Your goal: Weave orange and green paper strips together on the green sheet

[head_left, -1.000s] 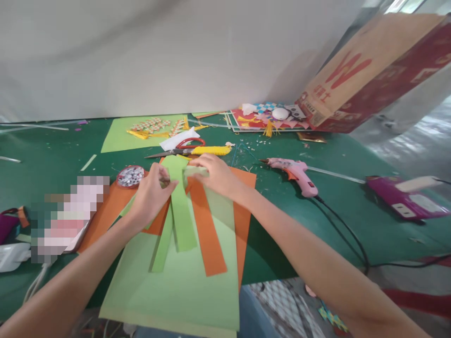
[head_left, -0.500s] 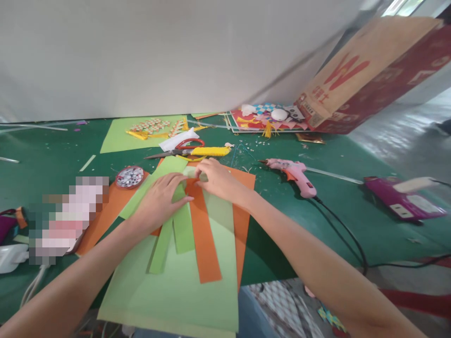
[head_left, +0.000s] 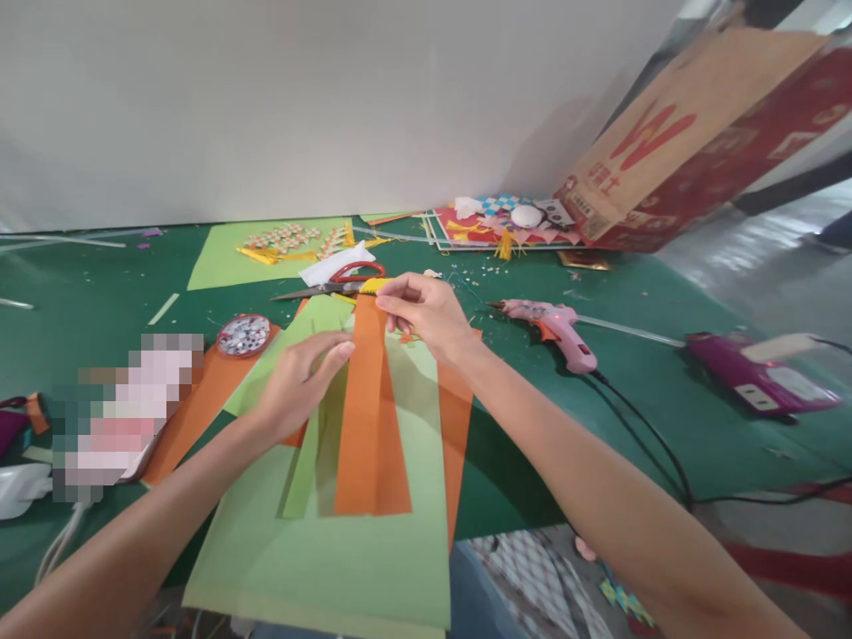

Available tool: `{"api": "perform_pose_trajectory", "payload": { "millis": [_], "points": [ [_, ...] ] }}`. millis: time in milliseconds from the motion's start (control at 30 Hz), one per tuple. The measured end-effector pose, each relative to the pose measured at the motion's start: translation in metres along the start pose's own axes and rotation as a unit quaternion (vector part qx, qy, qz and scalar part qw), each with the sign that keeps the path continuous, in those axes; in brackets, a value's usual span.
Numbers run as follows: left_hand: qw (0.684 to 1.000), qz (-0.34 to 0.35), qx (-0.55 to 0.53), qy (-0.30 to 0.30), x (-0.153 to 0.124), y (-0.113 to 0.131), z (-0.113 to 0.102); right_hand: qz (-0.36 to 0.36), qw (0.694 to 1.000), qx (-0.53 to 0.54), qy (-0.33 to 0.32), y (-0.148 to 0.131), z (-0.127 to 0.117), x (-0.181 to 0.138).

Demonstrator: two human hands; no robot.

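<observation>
Pinching orange strip at far end w/ your R hand; strip's near ctr, above green sheet, overlapping 2nd orange strip on its right. Your L hand is curled by strip's left edge, apart from R; can't tell if gripping. Green strip just left. Scissors far side, glue gun right, red dish left.

Gap R — scissors blk fwd.
</observation>
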State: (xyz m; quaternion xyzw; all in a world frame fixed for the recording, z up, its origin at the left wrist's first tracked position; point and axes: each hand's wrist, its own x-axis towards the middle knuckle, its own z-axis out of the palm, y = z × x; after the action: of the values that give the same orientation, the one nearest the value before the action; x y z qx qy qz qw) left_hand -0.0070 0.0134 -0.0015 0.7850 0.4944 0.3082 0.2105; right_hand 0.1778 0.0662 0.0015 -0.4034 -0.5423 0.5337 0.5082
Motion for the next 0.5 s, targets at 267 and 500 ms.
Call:
{"api": "perform_pose_trajectory", "payload": {
  "millis": [267,500],
  "points": [
    [0.989,-0.090,-0.102,-0.060,0.0031,0.0099,-0.0039,-0.032,0.999,0.005,0.019,0.0003,0.0104,-0.0070],
    [0.984,-0.117,-0.121,-0.056,0.0044,0.0102,-0.0058,-0.024,0.999,0.011,0.027,-0.0019,0.0089,-0.0061]
  ]
}}
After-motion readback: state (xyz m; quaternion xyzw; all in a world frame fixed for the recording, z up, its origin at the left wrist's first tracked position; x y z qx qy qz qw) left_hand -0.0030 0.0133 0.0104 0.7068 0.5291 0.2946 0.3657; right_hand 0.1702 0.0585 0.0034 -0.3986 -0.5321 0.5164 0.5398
